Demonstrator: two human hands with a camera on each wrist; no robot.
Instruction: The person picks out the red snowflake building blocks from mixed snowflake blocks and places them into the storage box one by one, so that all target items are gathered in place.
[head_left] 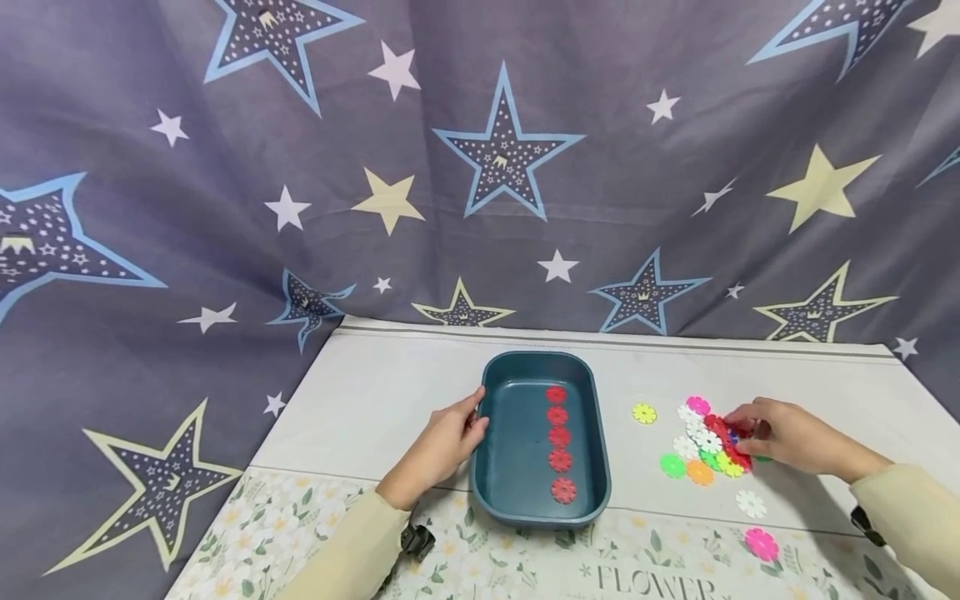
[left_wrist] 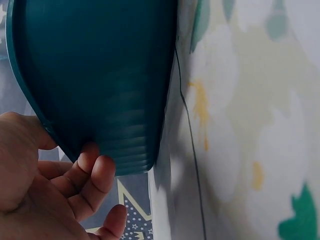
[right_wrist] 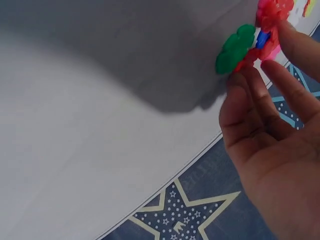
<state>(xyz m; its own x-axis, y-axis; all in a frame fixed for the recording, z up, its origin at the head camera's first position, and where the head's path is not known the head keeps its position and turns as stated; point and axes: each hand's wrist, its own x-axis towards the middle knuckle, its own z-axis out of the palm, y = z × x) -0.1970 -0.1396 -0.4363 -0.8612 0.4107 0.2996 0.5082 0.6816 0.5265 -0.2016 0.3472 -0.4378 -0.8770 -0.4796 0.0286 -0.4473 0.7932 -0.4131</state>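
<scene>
A dark teal rectangular tray (head_left: 506, 500) stands on the table with several red flower-shaped plastic discs (head_left: 559, 436) in a column along its right side. My left hand (head_left: 442, 442) holds the tray's left edge. In the left wrist view, the thumb lies at the rim (left_wrist: 37, 107) and the curled fingers (left_wrist: 97, 180) are against the outer wall. Over the right part of a mixed pile of discs, my right hand (head_left: 787, 437) touches red discs (head_left: 716, 425), thumb and forefinger apart. A green disc (right_wrist: 235, 50) lies beside its fingers in the right wrist view.
White discs (head_left: 707, 440), a green disc (head_left: 672, 465) and an orange disc (head_left: 700, 472) lie in the pile. Apart from it lie a yellow disc (head_left: 643, 413), a white disc (head_left: 751, 503) and a pink disc (head_left: 762, 544). A star-patterned curtain (head_left: 480, 250) hangs behind the table.
</scene>
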